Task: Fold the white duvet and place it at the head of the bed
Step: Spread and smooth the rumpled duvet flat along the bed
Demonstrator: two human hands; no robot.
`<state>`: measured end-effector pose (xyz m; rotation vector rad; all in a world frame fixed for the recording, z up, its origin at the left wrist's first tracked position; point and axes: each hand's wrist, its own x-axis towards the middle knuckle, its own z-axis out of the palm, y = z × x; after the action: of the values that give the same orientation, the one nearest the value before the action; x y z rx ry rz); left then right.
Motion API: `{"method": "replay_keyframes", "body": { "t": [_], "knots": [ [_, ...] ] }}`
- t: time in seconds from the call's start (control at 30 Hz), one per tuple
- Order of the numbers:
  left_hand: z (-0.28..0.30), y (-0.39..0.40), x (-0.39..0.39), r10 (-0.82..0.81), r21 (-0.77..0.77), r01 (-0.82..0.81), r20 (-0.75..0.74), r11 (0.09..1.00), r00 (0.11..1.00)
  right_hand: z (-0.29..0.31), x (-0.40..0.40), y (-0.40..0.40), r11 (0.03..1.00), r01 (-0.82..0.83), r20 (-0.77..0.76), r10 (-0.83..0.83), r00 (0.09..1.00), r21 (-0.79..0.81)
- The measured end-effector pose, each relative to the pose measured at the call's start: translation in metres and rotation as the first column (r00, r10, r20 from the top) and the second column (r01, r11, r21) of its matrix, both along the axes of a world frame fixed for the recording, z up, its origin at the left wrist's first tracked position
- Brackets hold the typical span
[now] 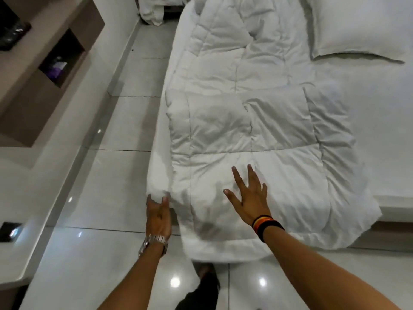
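White duvet (245,121) lies as a long, partly folded strip along the left side of the bed (368,130), its near end hanging over the foot edge toward the tiled floor (93,198), its far end rumpled and bunched near the pillow (357,25) at the head. Step in hand, as I judge it: squaring up and flattening the near end before the next fold toward the head. To do it well: keep the flat palm pressing out trapped air from the centre toward the edges, draw the left corner taut so the long edges line up, then take both near corners together and carry them up in one even motion, so the layers stack rather than skew; the quilting seams give a handy line to fold along. The filling looks lofty and slippery, so a loose hold will likely let the layers slide apart. Left hand (157,217), metal watch (154,242) on the wrist: fingers curled around the near left corner of the duvet at the mattress edge, thumb and fingertips pinching the fabric; how firm the pinch is, cannot tell, since the cloth blurs there. Right hand (250,198), dark banded wristbands (267,227) on the wrist: fingers spread wide and straight, palm down, at or just above the duvet's top surface; holds nothing.
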<state>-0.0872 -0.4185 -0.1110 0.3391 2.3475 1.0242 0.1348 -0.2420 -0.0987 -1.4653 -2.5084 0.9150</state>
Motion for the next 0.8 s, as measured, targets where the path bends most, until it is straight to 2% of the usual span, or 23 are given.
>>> {"method": "replay_keyframes", "body": {
  "t": [0.07,0.2,0.37,0.43,0.5,0.6,0.7,0.8],
  "knots": [
    [0.017,0.051,-0.027,0.021,0.063,-0.020,-0.016,0.998,1.000,0.005,-0.022,0.014,1.000,0.021,-0.032,-0.020,0.999,0.015],
    [0.034,0.165,-0.078,0.102,0.188,-0.118,0.091,0.975,0.991,0.002,-0.071,0.056,0.992,0.097,-0.089,-0.090,0.992,0.076],
    [0.012,0.273,-0.108,0.068,0.197,-0.105,0.185,0.975,0.980,-0.015,-0.145,0.110,0.952,0.258,-0.090,-0.246,0.965,0.161],
    [0.001,0.293,-0.121,0.085,0.233,-0.124,0.171,0.965,0.982,-0.017,-0.175,0.129,0.933,0.316,-0.103,-0.302,0.948,0.174],
    [-0.012,0.300,-0.148,0.169,0.221,-0.205,0.173,0.953,0.970,-0.016,-0.200,0.147,0.919,0.356,-0.116,-0.340,0.933,0.168],
    [-0.024,0.289,-0.195,0.294,0.139,-0.317,0.164,0.938,0.942,-0.018,-0.221,0.153,0.936,0.318,-0.021,-0.319,0.948,0.150],
    [-0.017,0.293,-0.232,0.232,0.134,-0.251,0.139,0.959,0.963,-0.024,-0.231,0.138,0.963,0.268,0.060,-0.270,0.961,0.036],
    [0.002,0.308,-0.253,0.024,0.127,-0.031,0.058,0.991,0.998,-0.021,-0.234,0.129,0.934,0.357,0.069,-0.356,0.932,-0.017]
  ]
}}
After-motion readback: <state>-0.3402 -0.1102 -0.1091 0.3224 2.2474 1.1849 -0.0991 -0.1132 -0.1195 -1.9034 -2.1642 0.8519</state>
